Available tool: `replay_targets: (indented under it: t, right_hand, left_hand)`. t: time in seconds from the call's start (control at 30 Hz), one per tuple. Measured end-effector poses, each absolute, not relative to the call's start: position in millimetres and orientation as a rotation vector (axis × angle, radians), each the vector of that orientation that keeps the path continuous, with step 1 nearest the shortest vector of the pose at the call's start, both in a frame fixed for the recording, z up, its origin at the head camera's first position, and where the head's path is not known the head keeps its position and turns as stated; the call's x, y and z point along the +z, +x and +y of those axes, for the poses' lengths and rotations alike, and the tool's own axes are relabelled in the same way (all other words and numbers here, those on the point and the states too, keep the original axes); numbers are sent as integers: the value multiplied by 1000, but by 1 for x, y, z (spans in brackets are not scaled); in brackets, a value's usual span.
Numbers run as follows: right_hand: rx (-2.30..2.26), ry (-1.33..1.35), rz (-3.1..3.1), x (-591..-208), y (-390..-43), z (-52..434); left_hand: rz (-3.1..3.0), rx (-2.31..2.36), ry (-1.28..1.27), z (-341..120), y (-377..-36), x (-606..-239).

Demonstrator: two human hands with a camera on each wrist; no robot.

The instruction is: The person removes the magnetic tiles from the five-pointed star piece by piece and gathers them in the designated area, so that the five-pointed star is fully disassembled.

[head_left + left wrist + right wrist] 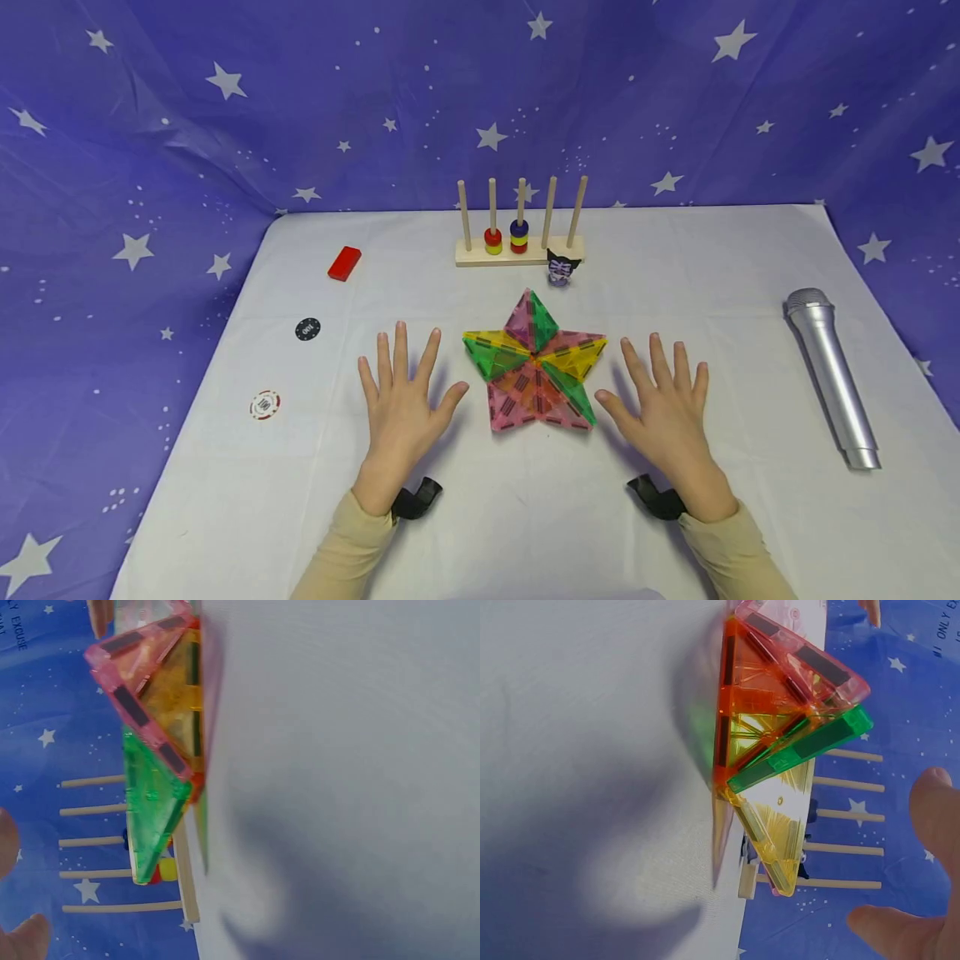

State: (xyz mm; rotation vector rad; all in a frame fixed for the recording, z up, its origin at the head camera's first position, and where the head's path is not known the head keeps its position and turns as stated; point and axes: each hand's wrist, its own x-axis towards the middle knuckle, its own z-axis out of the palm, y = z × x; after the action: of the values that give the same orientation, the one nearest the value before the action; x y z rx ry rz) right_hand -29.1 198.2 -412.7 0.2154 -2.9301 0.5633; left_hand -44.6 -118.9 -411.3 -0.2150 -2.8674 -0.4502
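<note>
Both hands are lying flat, fingers spread, holding nothing: left hand (401, 400) at the star's (534, 362) 9 o'clock, right hand (663, 408) at 3 o'clock.

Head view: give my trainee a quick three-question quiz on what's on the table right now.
1. True or false: both hands lie flat and hold nothing.
2. What sits between the left hand and right hand?
3. How many pegs of the peg stand carry rings: A one, B two, C four?

Key: 1 true. 2 the tile star. 3 B.
</note>
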Motion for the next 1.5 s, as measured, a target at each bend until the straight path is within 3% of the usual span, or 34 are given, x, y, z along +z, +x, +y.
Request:
replay_targets:
  t: [0.37,0.53,0.87,1.1,1.5]
  right_hand:
    - [562,236,-2945,-412,-29,200]
    - [625,299,-2956,-411,-31,201]
    - [1331,229,-3068,-413,-40,184]
    - [1972,300,-2953,-430,-44,186]
    - [2853,127,-2415,-435,-40,193]
  left_hand:
    - [-2940,-455,-235,-114,-47,-415]
    - [-2972,-500,-356,-101,-53,-413]
    - [-2888,-611,-763,-56,-83,-418]
    - [-2960,-533,-776,-47,-86,-426]
    - [-3010,-560,-721,-45,-88,-427]
